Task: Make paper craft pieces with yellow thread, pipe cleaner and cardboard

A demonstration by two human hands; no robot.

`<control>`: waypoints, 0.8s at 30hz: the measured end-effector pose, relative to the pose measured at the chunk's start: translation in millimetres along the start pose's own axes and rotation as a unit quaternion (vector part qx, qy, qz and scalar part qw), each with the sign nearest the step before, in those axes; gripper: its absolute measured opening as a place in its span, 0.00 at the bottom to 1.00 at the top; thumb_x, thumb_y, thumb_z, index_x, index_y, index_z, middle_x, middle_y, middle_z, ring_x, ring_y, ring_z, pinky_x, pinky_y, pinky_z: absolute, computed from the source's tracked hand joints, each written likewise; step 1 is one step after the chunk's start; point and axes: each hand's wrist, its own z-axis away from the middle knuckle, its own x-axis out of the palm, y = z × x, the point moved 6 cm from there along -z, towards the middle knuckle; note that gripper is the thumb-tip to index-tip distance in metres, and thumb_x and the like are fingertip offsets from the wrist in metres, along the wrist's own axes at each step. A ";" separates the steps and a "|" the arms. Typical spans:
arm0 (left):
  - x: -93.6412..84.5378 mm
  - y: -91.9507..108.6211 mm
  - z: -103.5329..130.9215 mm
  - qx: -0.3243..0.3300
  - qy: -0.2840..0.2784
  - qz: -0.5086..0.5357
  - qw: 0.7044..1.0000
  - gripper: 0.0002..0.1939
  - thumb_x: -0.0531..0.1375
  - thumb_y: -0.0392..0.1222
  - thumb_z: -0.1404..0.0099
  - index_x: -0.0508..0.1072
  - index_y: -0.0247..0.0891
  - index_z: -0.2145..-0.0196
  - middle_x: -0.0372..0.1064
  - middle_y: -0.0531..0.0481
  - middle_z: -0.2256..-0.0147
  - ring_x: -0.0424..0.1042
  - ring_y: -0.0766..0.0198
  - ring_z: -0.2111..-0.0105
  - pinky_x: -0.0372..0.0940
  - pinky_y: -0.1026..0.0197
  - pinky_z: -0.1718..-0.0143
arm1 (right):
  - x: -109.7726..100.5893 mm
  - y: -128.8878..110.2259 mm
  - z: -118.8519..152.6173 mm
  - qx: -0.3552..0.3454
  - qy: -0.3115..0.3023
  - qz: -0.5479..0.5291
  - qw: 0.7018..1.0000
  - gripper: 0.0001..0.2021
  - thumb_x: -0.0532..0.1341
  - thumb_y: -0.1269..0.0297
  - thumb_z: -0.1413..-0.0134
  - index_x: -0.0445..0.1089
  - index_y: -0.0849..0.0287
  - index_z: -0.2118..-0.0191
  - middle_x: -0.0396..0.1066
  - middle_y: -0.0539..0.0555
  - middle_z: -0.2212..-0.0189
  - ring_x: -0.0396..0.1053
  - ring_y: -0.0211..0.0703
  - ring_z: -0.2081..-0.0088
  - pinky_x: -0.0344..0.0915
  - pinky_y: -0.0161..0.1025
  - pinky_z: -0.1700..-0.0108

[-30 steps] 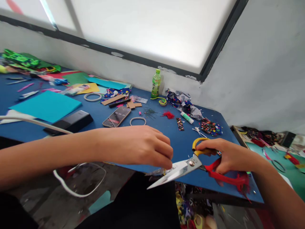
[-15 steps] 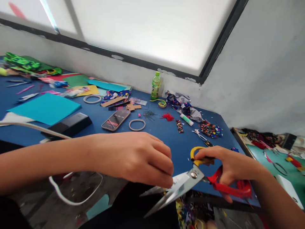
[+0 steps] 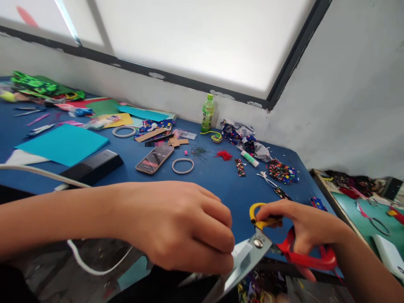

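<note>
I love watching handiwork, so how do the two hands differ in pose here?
The left hand is bunched, fingers curled together; the right hand is spread across the yellow handle and red handle of the scissors. The left hand is by the blades, the right hand at the handles. Both are bare.

A smartphone [image 3: 155,159] displayed pale timer-style digits beginning "00" (the rest too blurred to read surely), while dark vertical characters marked a green bottle [image 3: 207,115], too small to decipher.
</note>
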 end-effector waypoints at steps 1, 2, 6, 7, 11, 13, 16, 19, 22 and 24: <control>0.1 -0.7 -0.4 -0.008 -0.001 0.006 1.000 0.20 0.48 0.34 0.32 0.79 0.48 0.67 0.76 0.47 0.70 0.74 0.63 0.66 0.70 0.64 0.58 | 0.7 0.3 -0.5 -0.001 0.001 -0.002 1.000 0.22 0.68 0.65 0.67 0.72 0.54 0.58 0.74 0.48 0.62 0.73 0.44 0.61 0.70 0.34 0.60; 0.5 -1.8 -0.8 -0.019 -0.004 0.012 1.000 0.20 0.49 0.34 0.33 0.79 0.49 0.68 0.76 0.47 0.70 0.74 0.63 0.66 0.71 0.65 0.59 | 1.0 1.1 -1.0 0.000 0.002 0.000 1.000 0.23 0.68 0.65 0.68 0.72 0.54 0.58 0.74 0.48 0.62 0.72 0.44 0.62 0.70 0.34 0.60; 2.3 -3.8 -1.7 -0.032 -0.012 0.017 0.999 0.20 0.48 0.36 0.32 0.79 0.50 0.68 0.75 0.47 0.70 0.74 0.62 0.67 0.71 0.64 0.60 | -0.1 7.5 -2.3 0.010 0.006 0.013 1.000 0.26 0.70 0.68 0.72 0.73 0.53 0.58 0.74 0.47 0.60 0.72 0.44 0.60 0.69 0.34 0.58; 2.5 -3.4 -1.6 -0.027 -0.012 0.011 0.999 0.21 0.47 0.35 0.32 0.79 0.49 0.68 0.75 0.47 0.70 0.74 0.62 0.67 0.71 0.64 0.60 | -0.2 8.7 -2.5 0.011 0.002 0.016 1.000 0.27 0.70 0.68 0.72 0.73 0.52 0.57 0.74 0.47 0.60 0.72 0.44 0.60 0.69 0.33 0.58; 1.6 -4.4 0.0 -0.036 -0.008 -0.007 0.999 0.21 0.47 0.35 0.31 0.78 0.47 0.67 0.74 0.47 0.71 0.73 0.62 0.68 0.70 0.64 0.60 | -3.6 8.5 -0.7 0.002 0.016 0.043 0.999 0.26 0.65 0.70 0.68 0.73 0.54 0.54 0.75 0.49 0.59 0.72 0.46 0.60 0.69 0.35 0.58; 0.4 -7.2 1.9 -0.059 -0.007 -0.008 0.998 0.19 0.48 0.35 0.32 0.78 0.48 0.67 0.74 0.47 0.71 0.72 0.62 0.69 0.70 0.64 0.61 | -6.7 6.9 2.6 -0.001 0.038 0.063 0.997 0.26 0.63 0.71 0.66 0.73 0.53 0.54 0.75 0.50 0.58 0.73 0.47 0.60 0.70 0.36 0.59; 3.1 -13.8 6.6 -0.095 -0.036 -0.035 0.994 0.16 0.50 0.34 0.33 0.77 0.46 0.67 0.73 0.47 0.70 0.71 0.61 0.69 0.69 0.62 0.63 | -12.1 5.4 10.6 -0.003 0.073 0.113 0.991 0.27 0.61 0.72 0.66 0.72 0.50 0.53 0.75 0.49 0.56 0.74 0.47 0.59 0.70 0.37 0.58; 8.0 -26.7 12.1 -0.145 -0.064 -0.090 0.983 0.14 0.51 0.31 0.36 0.76 0.42 0.66 0.73 0.46 0.69 0.70 0.60 0.68 0.67 0.61 0.68 | -20.6 3.5 19.7 0.005 0.125 0.201 0.972 0.26 0.62 0.70 0.63 0.70 0.47 0.52 0.74 0.48 0.54 0.75 0.48 0.60 0.71 0.38 0.62; 10.7 -45.7 15.3 -0.208 -0.063 -0.140 0.966 0.13 0.52 0.30 0.39 0.75 0.40 0.69 0.72 0.47 0.71 0.70 0.60 0.70 0.64 0.60 0.73 | -31.8 -7.8 27.3 0.013 0.217 0.315 0.924 0.23 0.63 0.62 0.60 0.70 0.47 0.52 0.76 0.49 0.56 0.76 0.52 0.66 0.71 0.41 0.69; 9.0 -59.9 15.5 -0.258 -0.036 -0.160 0.952 0.11 0.53 0.31 0.40 0.74 0.39 0.74 0.71 0.49 0.75 0.70 0.61 0.72 0.62 0.61 0.74 | -34.9 -21.7 29.5 0.018 0.265 0.396 0.879 0.22 0.64 0.55 0.60 0.71 0.49 0.54 0.77 0.52 0.61 0.75 0.52 0.73 0.66 0.42 0.76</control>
